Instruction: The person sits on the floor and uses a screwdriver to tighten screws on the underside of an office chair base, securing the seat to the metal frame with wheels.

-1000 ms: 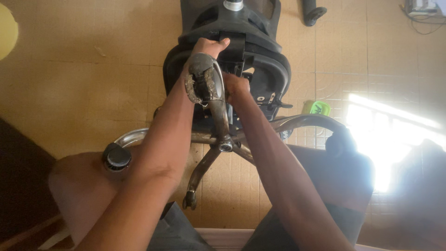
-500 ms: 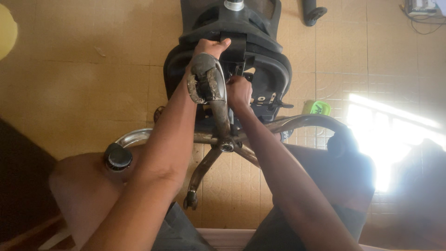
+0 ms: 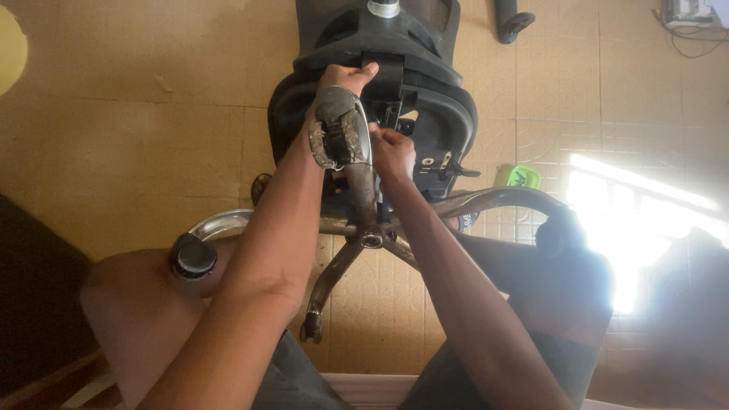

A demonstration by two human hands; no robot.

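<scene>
Your left hand (image 3: 345,78) gripping black seat underside (image 3: 395,83), fingers curled over edge. Your right hand (image 3: 392,148) closed around mechanism by center column (image 3: 363,190); exact grip hidden behind worn caster (image 3: 339,130). Office chair overturned on tiled floor (image 3: 137,129), between your knees. Column long axis pointing toward camera; chrome star base (image 3: 486,201) uppermost. Near legs partly cut off by forearms. Green object (image 3: 518,177) beside seat, unclear.

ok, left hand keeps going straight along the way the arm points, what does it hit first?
The left hand already touches the black underside of the chair seat, so that comes first. Beyond it, the chrome post, though depth is unclear.
</scene>
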